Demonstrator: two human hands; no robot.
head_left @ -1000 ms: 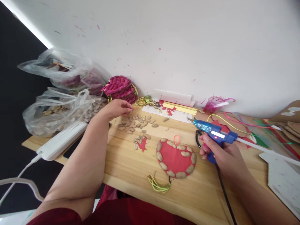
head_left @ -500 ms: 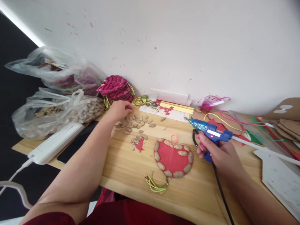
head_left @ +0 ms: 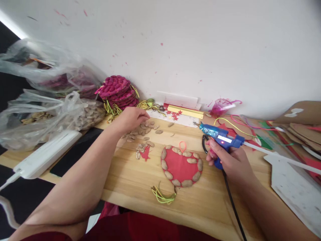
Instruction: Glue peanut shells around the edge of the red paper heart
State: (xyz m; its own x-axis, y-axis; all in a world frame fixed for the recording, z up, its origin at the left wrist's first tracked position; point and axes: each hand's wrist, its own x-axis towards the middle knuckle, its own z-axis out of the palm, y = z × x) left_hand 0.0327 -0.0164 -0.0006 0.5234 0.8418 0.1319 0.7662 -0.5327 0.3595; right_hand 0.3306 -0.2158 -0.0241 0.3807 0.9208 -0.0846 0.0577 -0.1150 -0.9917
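My left hand is over a pile of loose peanuts, its fingers bent but a little apart. No peanut shows between them, though their undersides are hidden. In my right hand is a blue hot glue gun with a white glue stick out of its back, its nozzle pointing left. Between the hands lies a red rounded piece edged with peanuts, with one more peanut set inside the upper right edge. It has an orange loop on top and a yellow-green tassel below.
A stack of magenta peanut-covered pieces stands against the wall, near plastic bags. A white power strip and a dark flat panel lie left. Peanut shells and a red scrap sit mid-table. Cardboard pieces lie right.
My left hand has shifted slightly right over the peanuts, and its fingers reach out more. The glue gun stays in my right hand. The whole view has moved slightly.
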